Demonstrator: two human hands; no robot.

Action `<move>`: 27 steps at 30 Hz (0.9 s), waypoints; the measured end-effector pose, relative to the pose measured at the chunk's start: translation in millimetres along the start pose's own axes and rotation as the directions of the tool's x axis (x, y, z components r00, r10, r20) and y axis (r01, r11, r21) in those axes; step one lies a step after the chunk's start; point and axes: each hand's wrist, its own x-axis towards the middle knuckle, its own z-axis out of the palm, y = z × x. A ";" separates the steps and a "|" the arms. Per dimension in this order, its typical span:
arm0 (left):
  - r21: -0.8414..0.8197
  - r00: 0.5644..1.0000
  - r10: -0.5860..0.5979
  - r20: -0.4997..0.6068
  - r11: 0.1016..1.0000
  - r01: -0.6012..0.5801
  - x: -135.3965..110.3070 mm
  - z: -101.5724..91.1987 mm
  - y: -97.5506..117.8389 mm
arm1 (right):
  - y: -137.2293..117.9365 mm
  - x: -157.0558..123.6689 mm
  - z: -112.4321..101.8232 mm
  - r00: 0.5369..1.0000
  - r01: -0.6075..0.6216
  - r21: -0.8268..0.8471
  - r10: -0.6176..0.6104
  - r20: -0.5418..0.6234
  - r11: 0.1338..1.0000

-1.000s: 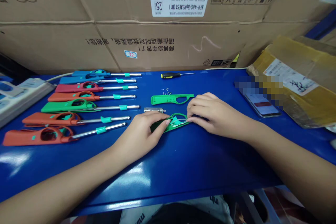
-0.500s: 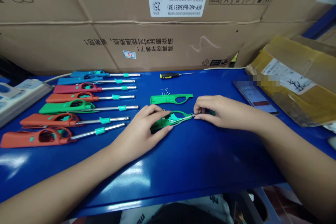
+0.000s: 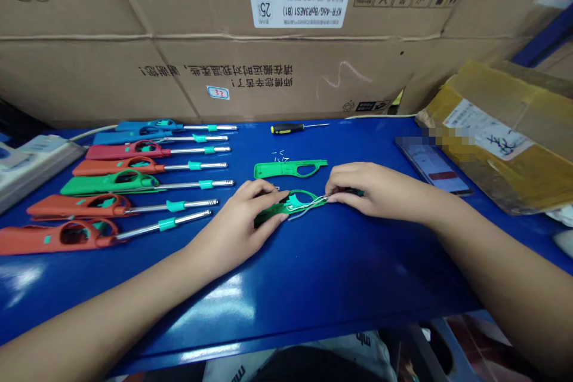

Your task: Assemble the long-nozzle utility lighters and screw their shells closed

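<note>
My left hand (image 3: 244, 209) is closed around the rear of an opened green lighter housing (image 3: 320, 202), thumb below and fingers above. Inside the housing sit a teal trigger (image 3: 294, 202) and thin pale wires (image 3: 307, 211), one of them sticking out past the lower edge. At the front end my right hand (image 3: 353, 184) pinches the lighter's metal tube, mostly hidden by the fingers; a bit of teal shows behind them. Just beyond lies the other green housing half (image 3: 286, 169), with several small screws (image 3: 281, 156) behind it.
Several assembled long lighters (image 3: 111, 183) in blue, red, orange and green lie in a row on the left. A screwdriver (image 3: 289, 129) rests at the back. To the right are a phone (image 3: 432, 167) and a taped box (image 3: 496, 137); a power strip (image 3: 38, 158) stands far left.
A wire that ran along the housing's lower edge now sticks out below it, near my left thumb. Both hands keep their holds, and the view has shifted slightly.
</note>
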 end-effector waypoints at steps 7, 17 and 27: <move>-0.015 1.000 -0.013 0.001 1.000 0.013 -1.8 0.2 -0.1 | -1.0 -2.2 -2.8 0.998 0.062 -0.064 -0.061 0.015 0.996; 0.047 0.995 0.082 0.050 0.995 -0.084 -4.4 2.5 -0.8 | -1.6 0.0 4.2 0.992 0.101 -0.100 -0.108 -0.065 0.990; 0.034 0.996 0.075 0.057 0.996 -0.077 -4.7 2.2 -0.6 | -2.5 0.9 6.1 0.991 0.107 -0.091 -0.113 -0.064 0.990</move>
